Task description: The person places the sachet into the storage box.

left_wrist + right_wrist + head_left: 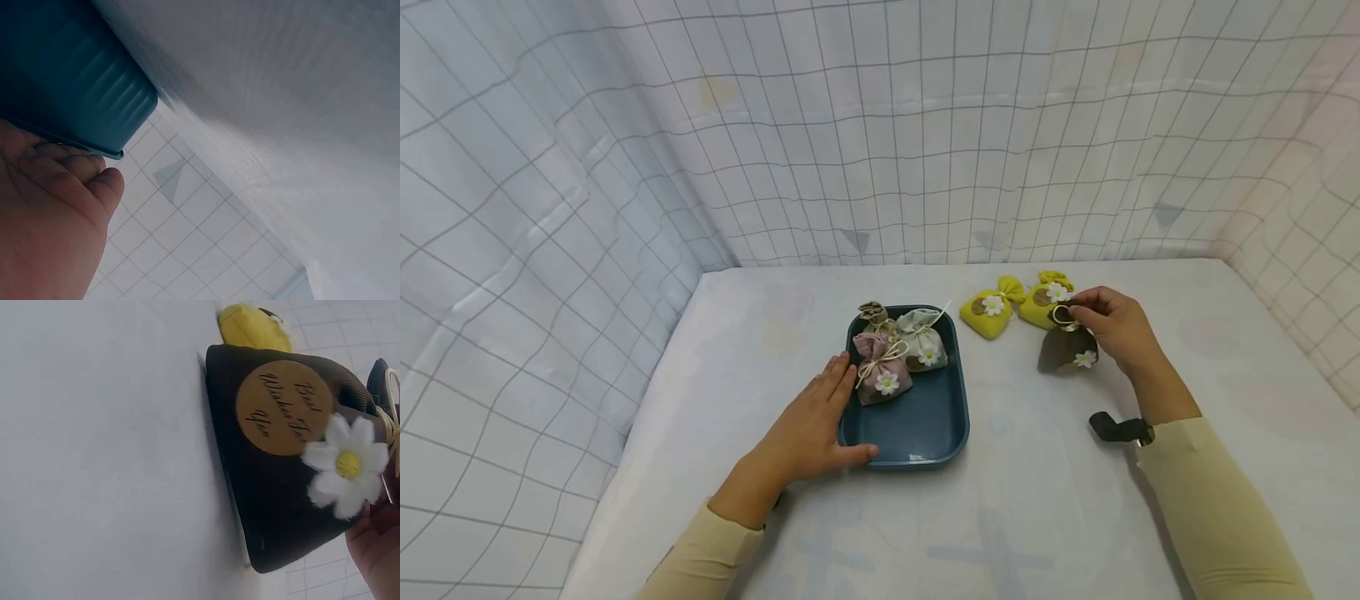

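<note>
My right hand (1116, 327) pinches a dark brown drawstring pouch (1060, 350) by its gathered neck. In the right wrist view that pouch (275, 487) shows a white daisy and a round "Best Wishes For You" label, its bottom edge close over the table. My left hand (808, 425) lies along the left rim of a blue tray (925, 437), fingers extended and thumb over the front rim. The left wrist view has the fingers (81, 165) against the tray's rim from outside. Inside the tray sit a pink pouch (874, 392), a pale grey pouch (934, 340) and a tan pouch (872, 313).
Two yellow pouches with daisies lie beyond the tray's right side: one on the left (985, 315), the other (1036, 310) just behind the brown pouch. A white cloth covers the table (1000, 517). Grid-patterned curtains (925, 150) hang at the back and sides.
</note>
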A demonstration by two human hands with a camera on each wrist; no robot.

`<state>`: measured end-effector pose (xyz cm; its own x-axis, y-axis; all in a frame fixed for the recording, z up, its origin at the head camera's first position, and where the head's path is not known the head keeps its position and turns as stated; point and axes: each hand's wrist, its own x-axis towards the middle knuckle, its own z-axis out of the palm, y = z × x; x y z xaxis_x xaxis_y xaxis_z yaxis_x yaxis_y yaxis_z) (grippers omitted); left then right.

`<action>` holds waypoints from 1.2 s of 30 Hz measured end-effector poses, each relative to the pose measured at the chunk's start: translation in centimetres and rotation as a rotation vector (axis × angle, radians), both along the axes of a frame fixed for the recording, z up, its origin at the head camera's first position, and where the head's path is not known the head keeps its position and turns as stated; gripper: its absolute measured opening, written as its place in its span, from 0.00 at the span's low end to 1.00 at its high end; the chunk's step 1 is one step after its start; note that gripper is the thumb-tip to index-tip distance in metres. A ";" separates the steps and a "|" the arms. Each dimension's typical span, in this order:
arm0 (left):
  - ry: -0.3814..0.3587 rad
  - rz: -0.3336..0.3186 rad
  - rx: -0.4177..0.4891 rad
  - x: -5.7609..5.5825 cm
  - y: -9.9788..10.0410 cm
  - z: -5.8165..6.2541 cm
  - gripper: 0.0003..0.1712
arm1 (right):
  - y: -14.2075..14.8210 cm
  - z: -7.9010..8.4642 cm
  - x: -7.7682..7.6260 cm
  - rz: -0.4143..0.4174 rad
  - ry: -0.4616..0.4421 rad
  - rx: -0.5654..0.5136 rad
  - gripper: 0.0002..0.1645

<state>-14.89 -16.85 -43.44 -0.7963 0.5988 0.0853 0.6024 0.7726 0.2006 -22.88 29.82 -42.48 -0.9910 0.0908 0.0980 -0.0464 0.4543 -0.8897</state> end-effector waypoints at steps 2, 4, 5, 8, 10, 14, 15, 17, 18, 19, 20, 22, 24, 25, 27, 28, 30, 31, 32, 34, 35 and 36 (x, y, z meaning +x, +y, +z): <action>-0.001 0.000 0.003 0.0 0.0 0.0 0.67 | -0.2 0.3 0.1 -0.006 0.027 -0.025 0.17; -0.001 0.000 0.007 0.0 0.0 -0.1 0.67 | -0.4 0.6 0.2 -0.005 0.058 -0.052 0.17; -0.001 0.000 0.008 0.0 0.0 -0.1 0.67 | -0.5 0.8 0.3 -0.009 0.067 -0.066 0.17; -0.002 0.001 0.009 0.0 0.0 -0.1 0.67 | -0.8 1.3 0.5 -0.014 0.084 -0.096 0.16; -0.004 0.001 0.010 0.0 0.0 0.0 0.67 | -1.2 1.6 0.6 -0.017 0.089 -0.100 0.16; -0.006 0.001 0.010 0.0 0.0 0.0 0.66 | -2.0 2.2 0.8 -0.015 0.095 -0.096 0.16; -0.007 0.001 0.011 0.0 0.0 0.1 0.66 | -2.2 2.4 0.8 -0.014 0.098 -0.094 0.16; -0.009 0.001 0.010 0.0 0.0 0.1 0.66 | -2.5 2.6 0.8 -0.009 0.115 -0.095 0.15; -0.010 0.002 0.010 0.0 0.0 0.1 0.67 | -2.7 2.7 0.8 -0.005 0.125 -0.100 0.15; -0.010 0.002 0.009 0.1 0.0 0.1 0.67 | -2.9 2.8 0.8 0.000 0.139 -0.102 0.14; -0.011 0.003 0.008 0.1 0.0 0.1 0.67 | -3.1 2.9 0.8 0.007 0.155 -0.110 0.14; -0.009 0.004 0.005 0.1 0.0 0.1 0.67 | -3.5 3.1 0.8 0.021 0.186 -0.135 0.13; -0.006 0.003 0.004 0.1 0.0 0.1 0.67 | -3.9 3.3 0.7 0.034 0.209 -0.159 0.11; -0.005 0.003 0.003 0.1 0.0 0.1 0.67 | -4.0 3.4 0.7 0.038 0.216 -0.170 0.11; -0.003 0.002 0.001 0.1 0.0 0.1 0.67 | -4.4 3.6 0.7 0.040 0.223 -0.195 0.10; -0.003 0.002 0.000 0.1 0.0 0.1 0.67 | -4.6 3.7 0.7 0.041 0.225 -0.206 0.10; -0.003 0.001 0.000 0.1 0.0 0.1 0.67 | -5.1 4.0 0.7 0.042 0.227 -0.234 0.10; -0.003 0.001 0.000 0.1 0.0 0.1 0.67 | -5.3 4.1 0.7 0.042 0.229 -0.250 0.09; -0.003 0.000 0.002 0.0 0.0 0.1 0.67 | -5.5 4.2 0.7 0.048 0.233 -0.265 0.09; -0.001 -0.002 0.006 0.0 0.0 0.1 0.66 | -5.9 4.4 0.8 0.059 0.243 -0.303 0.08; 0.000 -0.003 0.008 0.0 0.0 0.0 0.66 | -6.1 4.5 0.8 0.064 0.248 -0.322 0.08; 0.001 -0.004 0.010 0.0 0.0 0.0 0.66 | -6.2 4.6 0.8 0.071 0.253 -0.339 0.07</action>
